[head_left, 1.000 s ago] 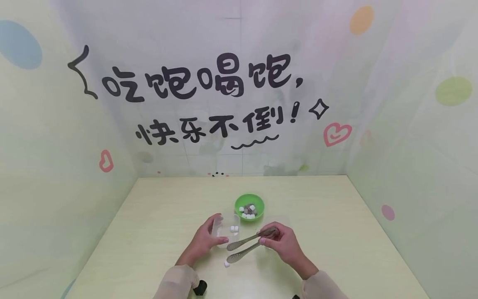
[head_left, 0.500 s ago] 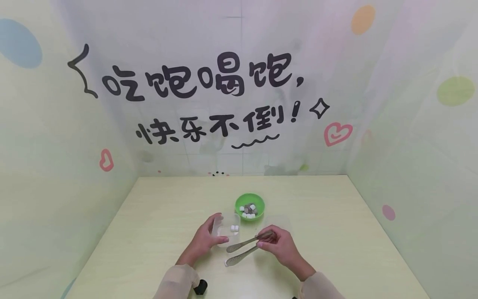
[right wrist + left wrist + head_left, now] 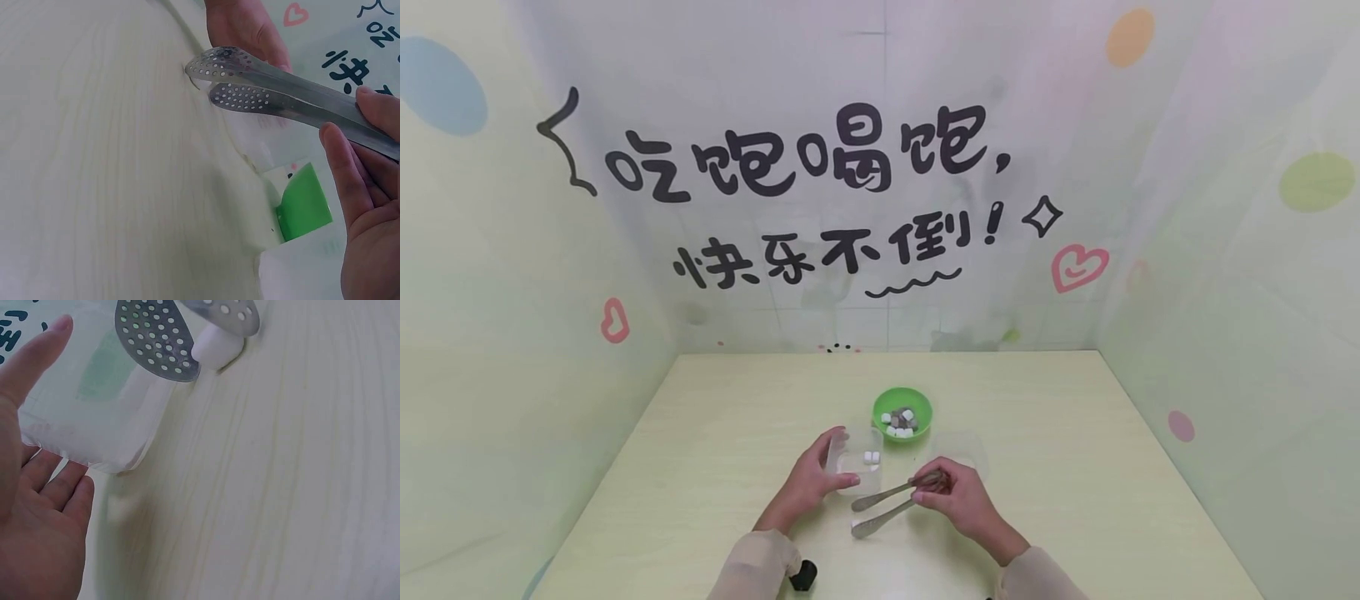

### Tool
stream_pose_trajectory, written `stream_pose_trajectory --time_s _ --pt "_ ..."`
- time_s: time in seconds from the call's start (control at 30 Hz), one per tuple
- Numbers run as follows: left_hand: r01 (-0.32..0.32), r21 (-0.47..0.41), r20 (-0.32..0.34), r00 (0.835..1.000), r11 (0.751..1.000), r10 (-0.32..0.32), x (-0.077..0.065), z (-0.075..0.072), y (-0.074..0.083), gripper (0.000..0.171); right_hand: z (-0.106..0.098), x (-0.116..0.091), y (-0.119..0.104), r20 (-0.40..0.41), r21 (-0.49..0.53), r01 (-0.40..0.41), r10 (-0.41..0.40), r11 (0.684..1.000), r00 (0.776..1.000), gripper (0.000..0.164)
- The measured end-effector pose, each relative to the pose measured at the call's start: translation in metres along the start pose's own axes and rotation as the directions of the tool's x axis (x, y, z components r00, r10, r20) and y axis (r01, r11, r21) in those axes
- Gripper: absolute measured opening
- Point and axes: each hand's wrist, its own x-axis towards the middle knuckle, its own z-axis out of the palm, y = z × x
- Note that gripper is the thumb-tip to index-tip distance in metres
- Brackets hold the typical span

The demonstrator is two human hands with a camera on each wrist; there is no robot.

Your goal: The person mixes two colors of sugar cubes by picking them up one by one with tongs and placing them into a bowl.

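In the head view my left hand [image 3: 808,483] grips a clear plastic box [image 3: 868,482], with the thumb along its near side. Two white marshmallows [image 3: 872,457] show in that box. My right hand [image 3: 958,500] holds metal tongs [image 3: 868,502] with perforated tips. Their arms are apart, low over the table beside the box. One loose marshmallow [image 3: 215,350] lies on the table between the tips in the left wrist view, partly covered by one of them. From the head it is almost wholly hidden behind the tongs.
A green bowl [image 3: 880,400] behind the boxes holds several white marshmallows and some greyish-brown pieces. Another clear plastic box [image 3: 966,450] stands behind my right hand. Near the left sleeve is a small black object [image 3: 803,575]. Printed fabric walls enclose the pale wooden table [image 3: 737,408].
My right hand has moved slightly left and toward me, bringing the tongs' tips from beside the loose marshmallow to around it. The left hand and its box have stayed put.
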Motion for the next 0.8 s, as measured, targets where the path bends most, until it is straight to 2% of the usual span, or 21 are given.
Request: stream_pose_trajectory --time_s 0.17,0.23,0.37,0.47,0.8 --pt "-0.004 0.009 -0.008 1.0 1.0 0.005 0.0 0.001 0.0 0.087 -0.001 0.0 -0.002 -0.007 -0.064 -0.001 0.0 0.998 1.0 0.022" --pt "-0.012 0.007 -0.011 1.0 1.0 0.013 -0.003 0.001 0.009 0.086 -0.001 0.0 -0.004 -0.008 -0.09 -0.014 0.013 0.996 1.0 0.022" --pt "-0.002 0.006 -0.011 1.0 1.0 0.002 -0.004 0.0 0.01 0.086 0.0 0.0 -0.008 -0.01 -0.126 -0.035 0.034 0.991 0.999 0.02" --pt "0.004 0.012 -0.004 1.0 1.0 -0.004 -0.001 0.001 0.001 0.088 0.002 -0.001 -0.009 -0.019 -0.147 -0.038 0.036 0.988 0.999 0.018" --pt "-0.009 0.015 0.001 1.0 1.0 0.009 -0.001 0.0 -0.001 0.088 0.003 -0.001 -0.012 -0.053 -0.159 -0.048 0.041 0.986 0.998 0.017"
